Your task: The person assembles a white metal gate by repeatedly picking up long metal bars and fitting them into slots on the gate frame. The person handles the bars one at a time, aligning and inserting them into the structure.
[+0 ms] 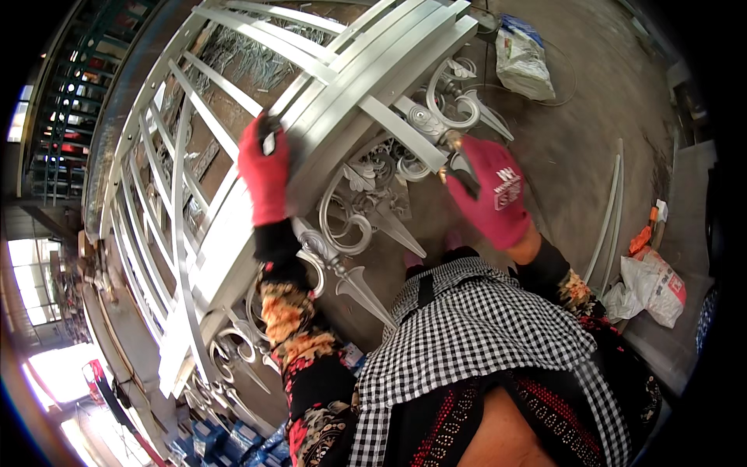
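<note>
A large silver-grey metal railing (342,86) with stacked bars and curved slats lies across the left and middle. My left hand (264,175), in a red glove with dark fingertips, is closed over its upper bars. A small pale-and-dark thing shows at those fingers, too unclear to name. Out to the right, my right hand (498,191), also red-gloved, is closed beside the free end of a short flat bar (405,134). Brass-coloured bits show at its fingertips; what it grips is mostly hidden. Silver scroll ornaments (346,226) with pointed spear tips stick out along the railing's near side.
A white sack (523,62) stands on the floor at the far right. Nearer right lie a white-and-red bag (654,288), an orange-handled thing (642,240) and thin pale rods (611,210). Blue packages (226,444) are at lower left. Metal scraps (257,58) lie beneath the slats.
</note>
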A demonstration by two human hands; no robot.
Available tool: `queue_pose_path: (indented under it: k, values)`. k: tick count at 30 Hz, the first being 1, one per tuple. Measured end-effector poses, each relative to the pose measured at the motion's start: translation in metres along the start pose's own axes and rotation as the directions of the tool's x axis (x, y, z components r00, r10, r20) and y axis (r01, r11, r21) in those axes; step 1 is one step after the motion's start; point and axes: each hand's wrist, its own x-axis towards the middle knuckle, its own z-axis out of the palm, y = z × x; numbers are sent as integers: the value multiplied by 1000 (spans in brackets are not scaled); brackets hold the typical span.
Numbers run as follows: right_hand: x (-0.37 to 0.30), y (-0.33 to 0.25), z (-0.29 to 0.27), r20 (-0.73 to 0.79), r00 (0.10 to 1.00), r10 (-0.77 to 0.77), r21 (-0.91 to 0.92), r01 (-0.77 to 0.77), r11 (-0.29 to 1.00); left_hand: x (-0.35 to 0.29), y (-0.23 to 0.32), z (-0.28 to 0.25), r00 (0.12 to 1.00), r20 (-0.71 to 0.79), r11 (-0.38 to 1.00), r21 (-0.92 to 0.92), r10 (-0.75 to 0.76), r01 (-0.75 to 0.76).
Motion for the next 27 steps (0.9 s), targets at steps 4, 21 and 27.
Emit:
queue_pose_path:
  k: [4, 21, 27]
  values:
    - [-20, 10, -21, 78, 997, 25, 70, -30, 997, -53, -35, -126, 983, -123, 860, 479, -133, 176]
    - [-75, -96, -35, 155, 983, -96, 458, 15, 889, -174, -71, -346, 499, -58, 182, 890, -865, 418]
    - [-102, -173, -40, 70, 978, -198, 524, 133, 841, -240, -97, -400, 719, 20, 611, 545, -695, 575]
